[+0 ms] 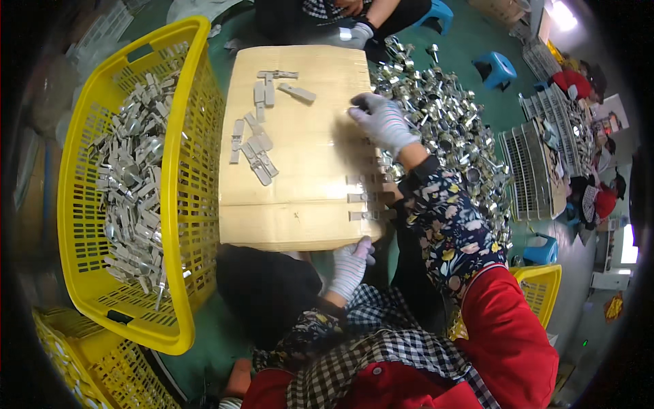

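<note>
My right hand (387,124), in a white striped glove with dark fingertips, hovers over the far right part of a tan cardboard work surface (306,177). Its fingers are bent but apart, and I see nothing between them. At the near edge of the cardboard is my left hand (350,270), gloved the same way, fingers loosely extended upward and nothing visible in them. Flat grey clip-like pieces (255,160) lie scattered on the left half. Three similar pieces (368,216) line the right edge, partly past it.
A yellow basket (182,177) full of grey pieces stands at left. Shiny metal fittings (449,129) are heaped on the green floor at right. Across from me, a co-worker's gloved hand (357,34) shows. Blue stools (501,67) and stacked crates (524,170) stand farther right.
</note>
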{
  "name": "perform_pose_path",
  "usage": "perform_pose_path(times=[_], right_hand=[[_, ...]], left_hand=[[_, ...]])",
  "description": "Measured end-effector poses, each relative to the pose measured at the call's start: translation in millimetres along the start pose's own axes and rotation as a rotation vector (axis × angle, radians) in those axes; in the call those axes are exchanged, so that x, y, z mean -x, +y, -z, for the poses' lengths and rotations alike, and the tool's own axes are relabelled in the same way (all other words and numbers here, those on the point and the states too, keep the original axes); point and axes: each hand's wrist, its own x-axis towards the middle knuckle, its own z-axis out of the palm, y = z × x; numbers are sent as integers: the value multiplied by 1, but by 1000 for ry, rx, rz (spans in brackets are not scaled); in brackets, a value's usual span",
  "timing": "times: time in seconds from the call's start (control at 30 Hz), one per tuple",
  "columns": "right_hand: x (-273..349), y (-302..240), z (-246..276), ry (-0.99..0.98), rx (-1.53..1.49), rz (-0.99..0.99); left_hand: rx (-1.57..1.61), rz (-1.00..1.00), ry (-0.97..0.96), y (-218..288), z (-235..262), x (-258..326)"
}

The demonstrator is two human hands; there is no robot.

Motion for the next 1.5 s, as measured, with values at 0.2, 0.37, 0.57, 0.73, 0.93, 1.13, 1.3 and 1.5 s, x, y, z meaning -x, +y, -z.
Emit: perform_pose_path(times=[0.2,0.37,0.57,0.73,0.93,1.13,1.3,1.5], right_hand=[[-49,-56,-55,146,284,79],[-61,-45,-52,-102,367,44],[-40,42,21,-40,-49,-23],[-11,86,6,-150,-637,-340],[-9,78,-4,-135,-592,-293],[-11,75,-12,-193,-481,-290],[-10,76,-16,-179,-410,-235],[-12,73,-16,-207,-482,-301]], left_hand=[[-452,-410,99,-38,2,-8],[-310,-309,22,-17,0,-2],[-48,-87,-16,-11,-8,-4],[180,-46,-32,-2,-5,-2],[70,-77,-55,0,10,-1],[14,-107,-28,3,13,4],[-30,-102,-9,3,14,5],[10,-106,-25,-2,15,3]])
